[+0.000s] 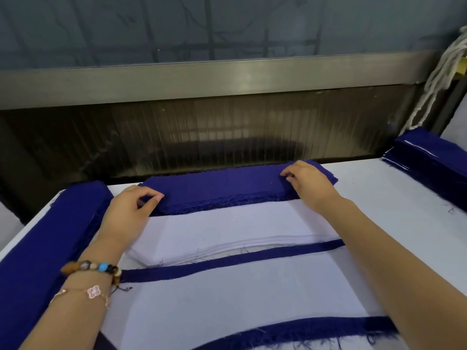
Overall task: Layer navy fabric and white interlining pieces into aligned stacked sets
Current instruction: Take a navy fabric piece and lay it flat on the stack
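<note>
**Both hands on the far navy stack, long axis running left to right**

Nearest me lay a finished-looking set [227,299]: a white interlining piece on top of navy, with frayed navy edges showing on its near and far sides. Just past it sat the white interlining stack [227,228], thin, flat, smooth sheets with a few loose threads on the near edge. The left forearm crossed its left end and carried a beaded bracelet [93,267].

Beyond the white, touching its far edge, was the navy stack [222,188]. This was the piece the next move turned on. It was a long, narrow rectangle of many matte woven layers, with a fuzzy raw near edge. It lay straight ahead of the hands, crosswise to my view.

The left hand [131,208] was at its left end, thumb and curled fingers pinching the top layers. The right hand [308,183] was near its right end, fingers curled down on the top, apparently pinching too. Each hand had its own end, so neither was clearly nearer.

My read: the top navy piece needed lifting level and drawing toward me.

A second navy pile [50,236] ran along the left of the tabletop [379,188]. A third [429,160], with white slivers between its layers, sat far right. Behind were a ribbed dark panel, a metal rail [202,79] and a white rope [442,79].
</note>
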Demonstrator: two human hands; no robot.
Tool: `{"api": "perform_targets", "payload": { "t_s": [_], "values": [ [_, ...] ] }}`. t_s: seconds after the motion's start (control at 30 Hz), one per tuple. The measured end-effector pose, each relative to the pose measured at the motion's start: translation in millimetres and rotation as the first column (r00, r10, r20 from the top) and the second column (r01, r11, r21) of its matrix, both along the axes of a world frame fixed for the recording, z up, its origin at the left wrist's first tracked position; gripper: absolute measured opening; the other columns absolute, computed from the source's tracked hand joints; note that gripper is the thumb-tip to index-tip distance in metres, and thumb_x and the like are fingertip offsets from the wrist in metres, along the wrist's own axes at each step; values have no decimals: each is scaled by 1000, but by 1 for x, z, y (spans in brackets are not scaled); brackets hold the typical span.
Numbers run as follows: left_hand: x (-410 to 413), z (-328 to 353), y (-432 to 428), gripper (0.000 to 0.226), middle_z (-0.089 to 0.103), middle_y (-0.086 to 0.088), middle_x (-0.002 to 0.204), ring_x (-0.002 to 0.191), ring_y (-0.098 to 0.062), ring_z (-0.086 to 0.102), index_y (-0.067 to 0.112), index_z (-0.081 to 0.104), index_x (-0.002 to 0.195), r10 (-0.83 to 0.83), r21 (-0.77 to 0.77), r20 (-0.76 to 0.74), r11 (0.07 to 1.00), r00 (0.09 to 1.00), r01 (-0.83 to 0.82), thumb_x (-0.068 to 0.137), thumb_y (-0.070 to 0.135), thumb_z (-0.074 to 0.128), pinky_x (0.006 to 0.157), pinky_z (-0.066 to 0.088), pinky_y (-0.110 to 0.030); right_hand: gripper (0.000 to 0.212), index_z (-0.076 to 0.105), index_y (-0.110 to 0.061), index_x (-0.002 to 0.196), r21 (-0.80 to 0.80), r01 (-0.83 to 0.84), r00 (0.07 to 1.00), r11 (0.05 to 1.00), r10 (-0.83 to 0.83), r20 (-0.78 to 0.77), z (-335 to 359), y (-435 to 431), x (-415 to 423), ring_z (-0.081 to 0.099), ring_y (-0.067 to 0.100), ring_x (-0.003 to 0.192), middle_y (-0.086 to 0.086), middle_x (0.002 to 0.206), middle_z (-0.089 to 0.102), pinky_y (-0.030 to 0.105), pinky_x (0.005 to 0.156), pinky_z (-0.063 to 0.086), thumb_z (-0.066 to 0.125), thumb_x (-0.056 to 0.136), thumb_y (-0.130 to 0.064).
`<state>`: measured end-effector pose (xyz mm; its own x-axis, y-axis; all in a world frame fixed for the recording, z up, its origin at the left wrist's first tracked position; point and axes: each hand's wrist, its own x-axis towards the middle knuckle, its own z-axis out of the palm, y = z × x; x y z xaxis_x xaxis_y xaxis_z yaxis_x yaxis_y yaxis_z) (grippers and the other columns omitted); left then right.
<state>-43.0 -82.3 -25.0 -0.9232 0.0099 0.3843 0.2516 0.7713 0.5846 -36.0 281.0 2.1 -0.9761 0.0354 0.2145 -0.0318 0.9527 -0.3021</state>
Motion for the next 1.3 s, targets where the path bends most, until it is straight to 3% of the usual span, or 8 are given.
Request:
{"api": "perform_targets", "payload": {
  "t_s": [0.2, 0.37, 0.6, 0.8, 0.93, 1.07, 1.17, 1.3],
  "values": [
    [-7, -6, 7, 9, 60, 3, 97, 75, -14, 54, 22, 68, 98, 110, -4, -78, 994, 991, -111, 90, 23, 65, 65, 45, -29, 31, 62, -9, 125, -30, 80, 996, 996, -79, 45, 4, 1, -21, 58, 25, 108, 11, 123, 58, 33, 97, 44, 56, 95, -18],
    [-12, -10, 5, 48, 42, -1, 146, 124, -33, 37, 26, 48, 141, 247, -283, 21, 931, 969, -232, 96, 42, 52, 99, 36, -48, 28, 60, -12, 120, -46, 94, 995, 995, -93, 25, -3, -1, -28, 57, 27, 104, 11, 118, 58, 35, 93, 46, 59, 94, -20],
    [-12, -8, 4, 38, 41, 1, 150, 136, -29, 37, 30, 55, 136, 178, -231, 91, 961, 980, -153, 99, 36, 48, 107, 33, -55, 7, 59, -15, 101, -70, 50, 999, 996, -50, 12, -10, 1, -34, 54, 23, 92, 8, 114, 52, 28, 82, 46, 56, 95, -13],
    [-5, -7, 7, 26, 55, -11, 137, 128, -30, 47, 13, 71, 116, 182, -33, -93, 982, 979, -186, 92, 15, 63, 109, 32, -43, 4, 56, -19, 99, 106, 12, 999, 994, -8, -40, -7, 1, -30, 43, 22, 110, 4, 118, 48, 35, 94, 43, 55, 95, -20],
    [0, -3, 6, 26, 69, -10, 110, 101, -21, 62, 8, 71, 112, 270, 95, -281, 963, 921, -254, 87, 14, 69, 91, 43, -26, 12, 53, -16, 107, 247, -68, 992, 967, 91, -84, -6, 2, -28, 42, 19, 114, 2, 125, 47, 32, 96, 37, 49, 97, -21],
    [2, 0, 6, 22, 69, -5, 92, 83, -12, 61, 10, 70, 103, 295, 262, -313, 941, 903, -216, 82, 16, 74, 72, 45, -6, 5, 46, -18, 96, 247, -130, 987, 960, 150, -62, -1, 4, -29, 44, 18, 116, 0, 123, 50, 33, 97, 39, 51, 94, -16],
    [1, 0, 6, 25, 68, -4, 88, 77, -9, 60, 11, 69, 104, 286, 300, -295, 934, 911, -196, 80, 14, 75, 74, 43, 0, 11, 47, -21, 89, 216, -171, 982, 961, 184, -41, 1, 6, -30, 47, 17, 107, -3, 109, 53, 30, 89, 39, 55, 91, -13],
    [0, -1, 5, 43, 62, -6, 101, 73, 2, 56, 11, 64, 123, 276, 265, -277, 943, 920, -203, 80, 9, 74, 76, 38, 6, 21, 54, -23, 110, 147, -185, 983, 972, 186, 6, -1, 7, -35, 48, 13, 105, -3, 114, 53, 32, 92, 45, 55, 93, -11]
  ]
}}
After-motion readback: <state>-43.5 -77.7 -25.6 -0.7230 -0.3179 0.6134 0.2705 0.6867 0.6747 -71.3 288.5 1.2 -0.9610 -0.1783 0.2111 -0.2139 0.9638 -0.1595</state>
